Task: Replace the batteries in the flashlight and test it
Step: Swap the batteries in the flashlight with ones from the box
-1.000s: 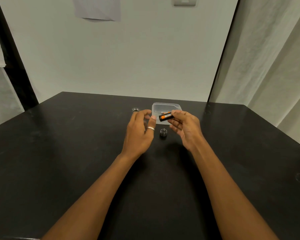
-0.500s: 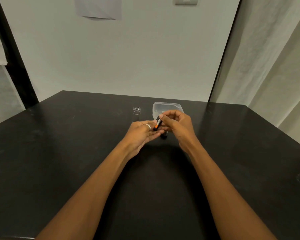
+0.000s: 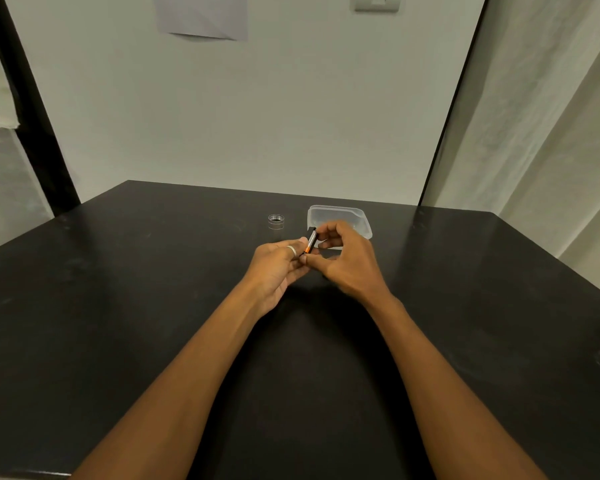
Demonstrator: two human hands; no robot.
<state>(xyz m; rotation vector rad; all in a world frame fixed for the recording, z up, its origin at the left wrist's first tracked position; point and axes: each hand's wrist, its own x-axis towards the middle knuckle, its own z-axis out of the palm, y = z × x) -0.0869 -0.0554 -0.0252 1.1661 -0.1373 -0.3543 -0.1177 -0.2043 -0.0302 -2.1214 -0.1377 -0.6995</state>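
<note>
Plain room, black table (image 3: 118,306), curtains (image 3: 551,133)

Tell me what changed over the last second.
The right hand swung the battery from lying crosswise to steeply tilted, keeping its grip. The left hand closed in and now touches the battery's lower end. The small clear ring and plastic container stayed put.

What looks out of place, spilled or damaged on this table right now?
Nothing spilled or damaged. Only a small round part sits loose on the black table, left of the clear plastic container.
</note>
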